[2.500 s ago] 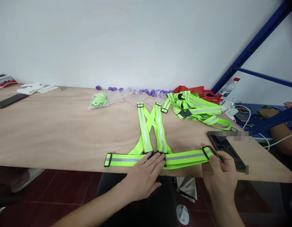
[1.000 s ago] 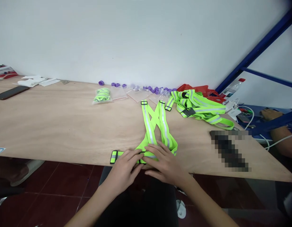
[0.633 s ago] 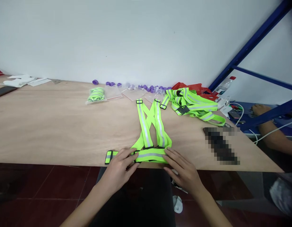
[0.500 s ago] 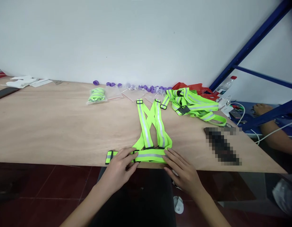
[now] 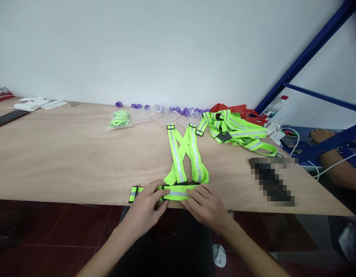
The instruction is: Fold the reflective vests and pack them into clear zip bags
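Note:
A lime-green reflective vest (image 5: 180, 156) made of grey-striped straps lies at the table's front edge. Its two shoulder straps cross in an X and point toward the wall; its waist belt (image 5: 178, 193) runs sideways along the edge. My left hand (image 5: 149, 202) grips the belt beside a black slider, fingers on top and thumb below. A second buckle end (image 5: 133, 194) sticks out left of that hand. Farther right, my right hand (image 5: 205, 204) has its fingertips on the belt and its thumb at the lower edge, closed on it. The belt's right end is hidden under this hand.
More reflective straps (image 5: 238, 129) lie heaped at the back right, by a red bag (image 5: 244, 109) and a bottle (image 5: 274, 107). A bagged strap roll (image 5: 120, 118) and several purple rolls (image 5: 182, 111) line the wall. Another person's arm (image 5: 336, 165) is at right, beyond a blue frame (image 5: 307, 57).
My right hand has slid left along the belt, from its right end toward my left hand. The left hand stays by the slider. The view has shifted slightly.

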Motion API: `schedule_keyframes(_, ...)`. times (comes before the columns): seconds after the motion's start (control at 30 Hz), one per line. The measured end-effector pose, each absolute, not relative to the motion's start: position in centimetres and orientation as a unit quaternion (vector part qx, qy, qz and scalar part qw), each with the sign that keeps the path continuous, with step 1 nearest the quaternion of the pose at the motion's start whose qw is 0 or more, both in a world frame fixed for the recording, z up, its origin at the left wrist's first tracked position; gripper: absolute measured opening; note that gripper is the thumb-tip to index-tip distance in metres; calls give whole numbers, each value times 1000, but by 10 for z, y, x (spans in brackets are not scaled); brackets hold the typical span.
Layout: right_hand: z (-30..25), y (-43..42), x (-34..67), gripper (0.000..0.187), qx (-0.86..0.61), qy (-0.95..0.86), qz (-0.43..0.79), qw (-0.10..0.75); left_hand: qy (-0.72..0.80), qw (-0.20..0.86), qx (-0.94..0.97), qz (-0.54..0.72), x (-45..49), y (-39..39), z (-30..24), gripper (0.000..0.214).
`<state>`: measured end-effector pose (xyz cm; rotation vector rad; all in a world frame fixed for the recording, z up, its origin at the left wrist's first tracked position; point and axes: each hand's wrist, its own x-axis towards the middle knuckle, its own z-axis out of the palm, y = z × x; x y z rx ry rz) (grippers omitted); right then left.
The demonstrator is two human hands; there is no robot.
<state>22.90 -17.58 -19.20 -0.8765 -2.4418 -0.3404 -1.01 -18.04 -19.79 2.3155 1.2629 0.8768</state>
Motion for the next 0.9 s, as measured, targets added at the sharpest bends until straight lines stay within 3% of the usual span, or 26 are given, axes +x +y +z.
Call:
schedule_keyframes(0.17, -184, -155, 220, 17, -277, -943, -68, 173, 450, 200, 814, 308, -7, -180, -195, 22)
schedule_keyframes(0.3, -185, -147, 217, 32, -271, -954, -22, 126, 453, 237, 807, 295, -12, -184, -181, 26)
schedule_keyframes(0.47, -187, -146, 215, 31, -275, -957, -16, 93, 458, 261, 790, 312, -53, -191, -153, 33)
schedule_keyframes(0.67, -187, -142, 209, 29, -252, -958, -22, 133, 481, 207, 825, 214, -100, -186, -163, 52)
schedule_keyframes(0.9, -192, -138, 192, 24, -233, -951, -6, 203, 521, 286, 734, 330, -96, -189, -185, 48)
